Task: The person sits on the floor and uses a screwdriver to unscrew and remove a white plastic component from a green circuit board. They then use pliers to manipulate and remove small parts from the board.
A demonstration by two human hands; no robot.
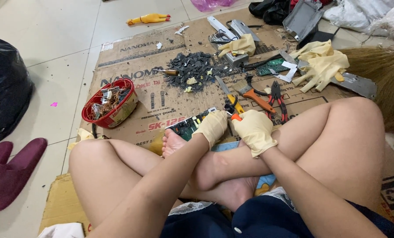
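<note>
Crossed bare legs fill the bottom of our view, one foot [172, 143] poking out just below the left hand. We sit on flat brown cardboard [161, 105] on the floor. Both our hands wear pale yellow gloves.

Our left hand [212, 127] presses on a green circuit board [189, 125] and its grip is closed on the board's near end. The board sticks out to the left of that grip, lying low on the cardboard by the foot. Our right hand [253, 130] is clenched around an orange-handled tool [235, 115]. We cannot tell what kind of tool it is. Its tip meets the board right between the two grips.

Just past the right grip lie red pliers [277, 100], a brush with an orange handle [252, 93] and a yellow knife [228, 92]. Farther out sits a pile of dark broken bits [192, 68]. Well to the left of the left grip stands a red bowl [110, 119] full of wire and metal scraps. Spare yellow gloves [322, 64] lie far off to the right.
</note>
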